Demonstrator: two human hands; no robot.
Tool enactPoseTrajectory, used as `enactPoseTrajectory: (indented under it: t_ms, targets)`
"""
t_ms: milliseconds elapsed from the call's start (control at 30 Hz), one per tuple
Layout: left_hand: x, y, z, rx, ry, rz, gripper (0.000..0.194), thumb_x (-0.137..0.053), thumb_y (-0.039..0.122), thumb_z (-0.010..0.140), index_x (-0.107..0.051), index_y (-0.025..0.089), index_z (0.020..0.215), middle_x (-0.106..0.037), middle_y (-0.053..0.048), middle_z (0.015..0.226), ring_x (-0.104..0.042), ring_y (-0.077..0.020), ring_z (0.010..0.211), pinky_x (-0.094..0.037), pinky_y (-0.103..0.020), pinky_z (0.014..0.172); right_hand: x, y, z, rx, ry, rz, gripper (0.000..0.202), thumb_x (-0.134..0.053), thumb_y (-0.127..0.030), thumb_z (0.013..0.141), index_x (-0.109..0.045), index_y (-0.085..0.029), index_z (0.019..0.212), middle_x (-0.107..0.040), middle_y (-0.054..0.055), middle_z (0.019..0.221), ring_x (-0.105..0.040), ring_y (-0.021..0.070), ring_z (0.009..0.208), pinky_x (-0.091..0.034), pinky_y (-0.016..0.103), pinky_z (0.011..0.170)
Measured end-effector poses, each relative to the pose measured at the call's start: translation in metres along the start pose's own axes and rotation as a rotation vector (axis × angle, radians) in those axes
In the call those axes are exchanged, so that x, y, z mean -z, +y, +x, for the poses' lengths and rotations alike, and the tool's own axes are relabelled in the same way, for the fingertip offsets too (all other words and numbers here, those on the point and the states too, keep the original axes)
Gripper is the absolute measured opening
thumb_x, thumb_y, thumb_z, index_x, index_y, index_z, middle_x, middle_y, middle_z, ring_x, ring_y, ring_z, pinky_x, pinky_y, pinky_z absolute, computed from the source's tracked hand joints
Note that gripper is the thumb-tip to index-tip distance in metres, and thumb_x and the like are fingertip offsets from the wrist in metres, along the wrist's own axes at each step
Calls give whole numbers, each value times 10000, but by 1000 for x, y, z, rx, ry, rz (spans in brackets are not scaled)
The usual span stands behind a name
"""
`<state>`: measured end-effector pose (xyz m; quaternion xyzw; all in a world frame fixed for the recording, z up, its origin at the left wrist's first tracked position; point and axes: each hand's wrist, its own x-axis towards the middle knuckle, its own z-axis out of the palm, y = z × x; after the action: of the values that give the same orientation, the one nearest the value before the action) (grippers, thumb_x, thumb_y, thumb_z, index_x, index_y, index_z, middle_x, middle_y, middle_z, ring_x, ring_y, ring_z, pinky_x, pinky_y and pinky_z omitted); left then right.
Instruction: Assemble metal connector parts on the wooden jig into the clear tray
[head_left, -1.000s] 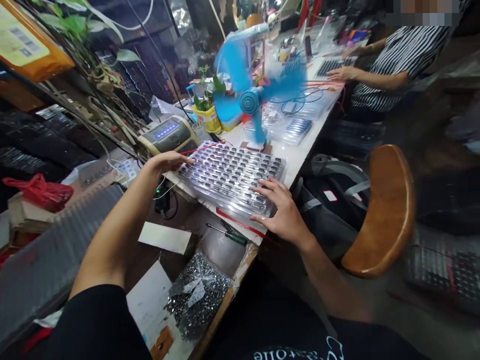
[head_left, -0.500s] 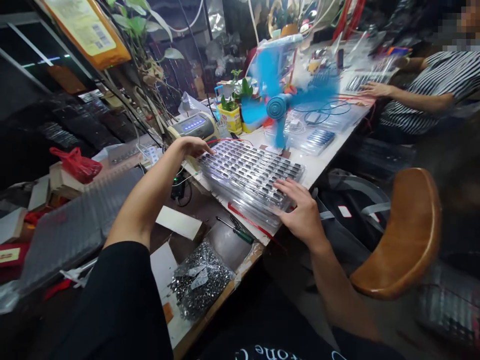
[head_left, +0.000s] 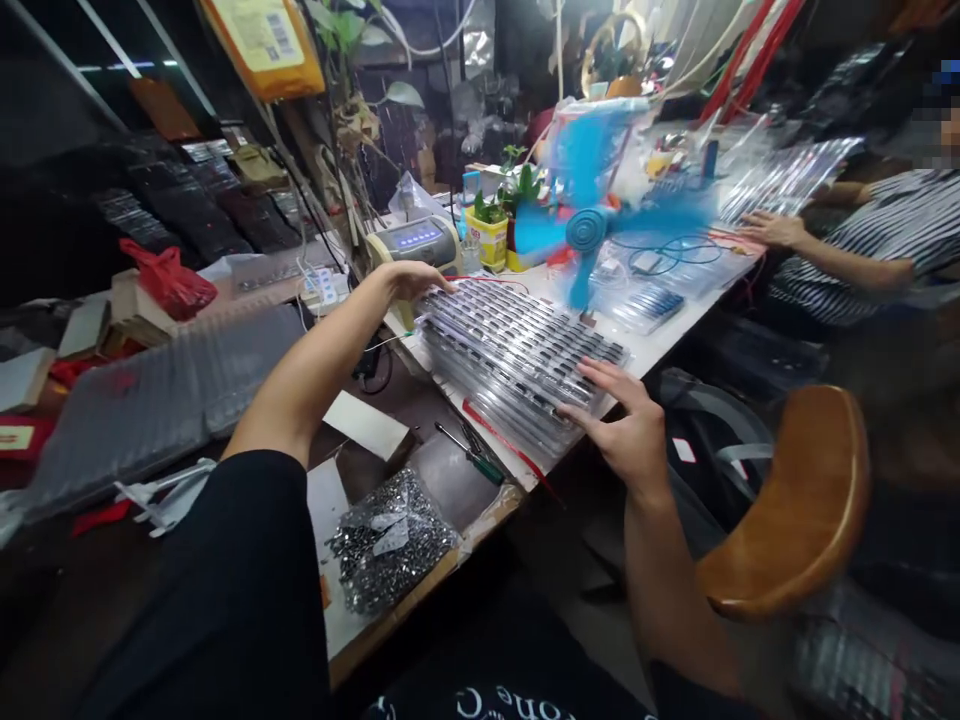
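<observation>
A stack of clear plastic trays (head_left: 517, 350) lies at the table's edge, its top tray filled with rows of small dark and silver parts. At its far left corner is my left hand (head_left: 417, 280), the fingers bent over the tray's edge. My right hand (head_left: 626, 420) is at the near right side of the stack, thumb and fingers apart with the tips on the tray's edge. Both hands hold the top tray between them. A red strip (head_left: 510, 440) hangs from under the stack.
Behind the stack spins a blue fan (head_left: 586, 230), beside a yellow plant pot (head_left: 487, 238). Nearer are a screwdriver (head_left: 480, 463) and a bag of small metal parts (head_left: 394, 540). A wooden chair back (head_left: 802, 510) stands right. Another person in stripes handles trays at far right.
The view has shifted, so the table things appear further right. My hands remain at the tray's two sides. The other person's tray is now raised and tilted.
</observation>
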<state>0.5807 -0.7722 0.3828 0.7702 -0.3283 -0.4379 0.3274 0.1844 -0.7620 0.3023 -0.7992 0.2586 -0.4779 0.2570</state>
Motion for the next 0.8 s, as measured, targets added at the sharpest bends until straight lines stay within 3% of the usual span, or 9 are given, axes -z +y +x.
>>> enactPoseTrajectory:
  t_ms: [100,233,333,500,567,633,700,800]
  targets:
    - [-2,-6,4,17,-111,-45,170,-755,188,757,-702,52,844,-702,-79,752,-646,-170,734,-493,-279,774,-1,6,1,53,-24,-24,479,-823,-453,780,-733,-221,1190,-720,116,1260,-613,304,1240,-443,523,1117]
    - [-7,-14,4,-106,-48,-123,209,-870,161,603,-695,114,708,-664,-50,632,-590,-166,597,-464,-277,649,-5,17,1,147,-52,-47,462,-822,-439,782,-732,-225,1181,-727,120,1223,-626,313,1205,-480,543,1069]
    - [-11,-15,-2,-211,-2,-175,208,-875,141,592,-682,130,669,-612,-9,566,-527,-129,533,-424,-262,606,-3,18,3,228,-28,-94,444,-813,-426,791,-732,-235,1183,-731,119,1209,-629,325,1199,-493,561,1044]
    - [-9,-10,-32,-329,3,-238,204,-861,166,644,-693,130,753,-638,-9,632,-549,-116,574,-427,-252,631,24,-3,2,323,0,-121,458,-837,-348,776,-721,-243,1207,-722,115,1221,-616,328,1208,-481,570,1047]
    - [-4,-18,-60,-352,3,-260,276,-857,165,658,-715,116,890,-689,-38,752,-602,-135,646,-460,-268,685,39,-18,-6,332,-31,-97,485,-844,-305,769,-711,-255,1232,-712,106,1246,-603,328,1227,-476,563,1054]
    - [2,-39,-98,-367,26,-295,495,-855,149,657,-694,116,1124,-717,-69,924,-658,-172,776,-495,-295,770,49,-35,-20,353,-110,-55,527,-846,-261,763,-696,-273,1269,-707,93,1260,-599,330,1235,-481,550,1049]
    - [6,-74,-147,-358,68,-337,718,-854,135,652,-606,135,1325,-708,-95,1072,-677,-204,901,-511,-317,847,54,-50,-37,355,-194,-4,535,-814,-191,785,-686,-299,1293,-709,75,1260,-602,326,1234,-487,530,1037]
    - [1,-141,-235,-322,175,-410,853,-836,158,682,-490,195,1461,-686,-113,1171,-678,-227,967,-529,-332,860,48,-67,-61,395,-285,123,509,-741,-95,827,-703,-331,1276,-733,49,1222,-616,309,1221,-506,488,999]
